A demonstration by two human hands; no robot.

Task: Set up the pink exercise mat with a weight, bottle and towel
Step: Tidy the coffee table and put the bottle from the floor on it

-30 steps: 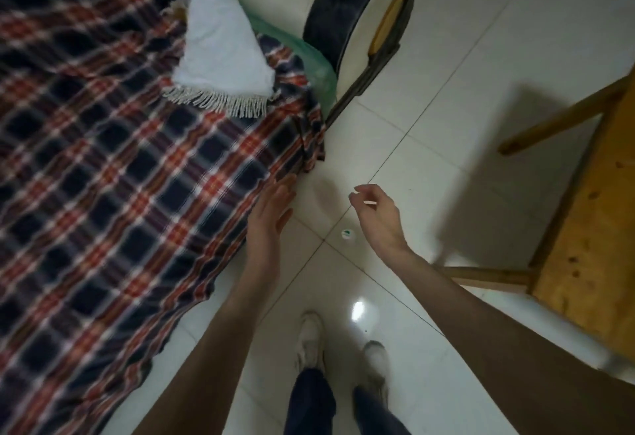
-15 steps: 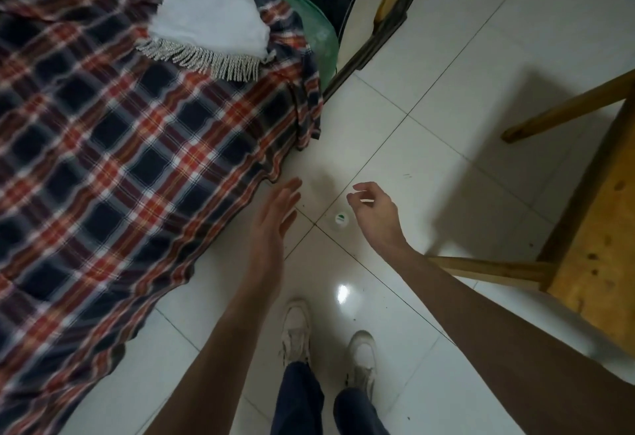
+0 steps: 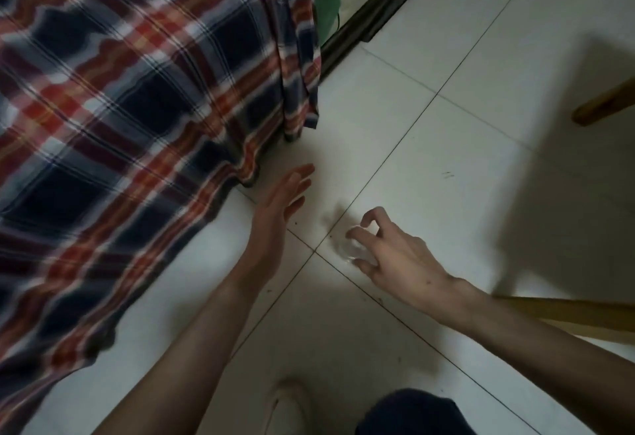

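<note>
— How's the light down there?

— Dim and flat. The white floor tiles (image 3: 429, 146) read grey-green, and a big soft shadow (image 3: 563, 173) falls across them at the right.

— Is it sharp?

— No. The plaid blanket (image 3: 113, 118) is smeared, its stripes gone wavy, and my left hand (image 3: 275, 209) is soft-edged. My right hand (image 3: 388, 252) is a bit clearer, though the small thing under its fingers is a pale blur.

— Edges?

— The tile lines bow outward towards the corners.
</note>
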